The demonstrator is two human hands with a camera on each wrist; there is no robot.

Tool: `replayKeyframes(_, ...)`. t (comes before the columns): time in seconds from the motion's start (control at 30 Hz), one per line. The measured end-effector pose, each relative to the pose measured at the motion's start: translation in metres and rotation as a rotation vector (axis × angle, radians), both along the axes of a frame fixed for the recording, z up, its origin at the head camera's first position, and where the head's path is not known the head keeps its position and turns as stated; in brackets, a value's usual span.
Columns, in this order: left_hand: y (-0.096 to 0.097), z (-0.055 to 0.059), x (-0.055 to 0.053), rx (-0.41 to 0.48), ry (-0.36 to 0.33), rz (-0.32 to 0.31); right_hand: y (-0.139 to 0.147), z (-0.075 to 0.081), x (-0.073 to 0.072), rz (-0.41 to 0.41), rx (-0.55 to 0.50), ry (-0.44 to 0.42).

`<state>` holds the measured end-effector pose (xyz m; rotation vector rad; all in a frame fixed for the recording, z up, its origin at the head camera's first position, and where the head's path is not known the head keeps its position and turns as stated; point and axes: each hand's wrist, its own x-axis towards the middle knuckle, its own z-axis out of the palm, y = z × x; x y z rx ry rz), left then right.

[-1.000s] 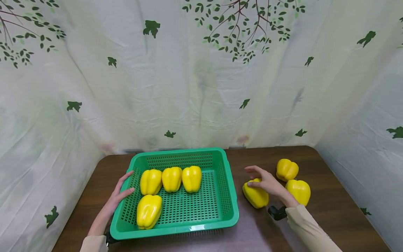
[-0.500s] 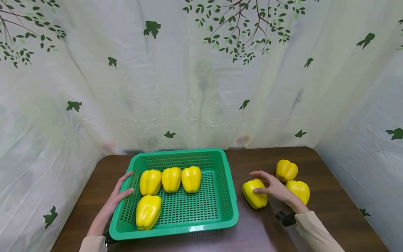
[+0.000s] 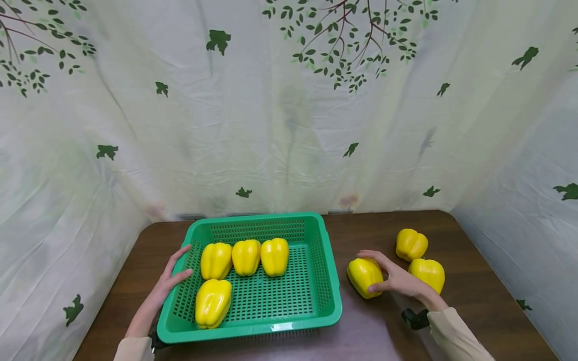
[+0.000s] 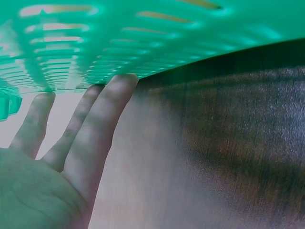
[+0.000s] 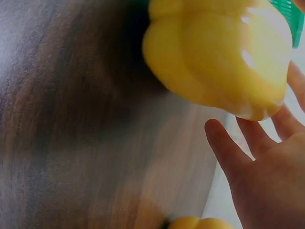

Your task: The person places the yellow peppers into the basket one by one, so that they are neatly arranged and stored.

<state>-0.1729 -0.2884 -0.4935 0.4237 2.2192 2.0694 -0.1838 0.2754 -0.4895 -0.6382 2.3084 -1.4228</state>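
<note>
A yellow bell pepper (image 3: pixel 363 277) lies on the table right of the green basket (image 3: pixel 295 328). My right hand (image 3: pixel 397 279) grips that pepper, thumb on its near side and fingers over its far side. In the right wrist view the held pepper (image 5: pixel 217 57) fills the top, with fingers (image 5: pixel 257 136) reaching behind it. My left hand (image 3: pixel 164 281) rests against the basket's left side, with thumb and forefinger across the rim. The left wrist view shows straight fingers (image 4: pixel 97 124) touching the outer wall. Several yellow peppers (image 3: pixel 246 257) lie inside the basket.
Two more yellow peppers, one farther back (image 3: pixel 411 244) and one nearer (image 3: pixel 428 275), lie right of the right hand. A brown wooden table (image 3: pixel 352 321) bears everything. Behind it hangs a pale leaf-print curtain (image 3: pixel 289 125).
My right hand first hovered over the pepper, then shifted slightly right and toward me, and its thumb and fingers settled around it. The left hand and the basket have stayed put.
</note>
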Motion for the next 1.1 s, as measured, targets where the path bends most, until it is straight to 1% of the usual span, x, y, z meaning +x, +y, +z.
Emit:
replayKeyframes(0.13,0.000,0.000,0.000,-0.012,-0.023,0.014,-0.002,-0.004,0.000,0.040,0.032,0.066)
replayKeyframes(0.27,0.001,0.001,0.000,-0.025,-0.043,0.022,-0.003,-0.006,0.000,0.045,0.057,0.111)
replayKeyframes(0.43,0.000,0.002,0.002,-0.053,-0.084,0.034,-0.004,-0.008,-0.001,-0.009,0.098,0.128)
replayKeyframes(0.6,0.000,0.003,0.003,-0.074,-0.115,0.050,-0.006,-0.003,-0.001,-0.078,0.117,0.133)
replayKeyframes(0.7,0.000,0.003,0.002,-0.060,-0.103,0.046,-0.008,0.001,-0.002,-0.095,0.117,0.147)
replayKeyframes(0.9,0.000,0.000,0.001,-0.007,-0.040,0.009,-0.013,0.012,-0.003,-0.121,0.107,0.167)
replayKeyframes(1.1,0.000,0.000,0.001,0.000,-0.020,0.006,-0.020,0.025,-0.004,-0.144,0.091,0.197)
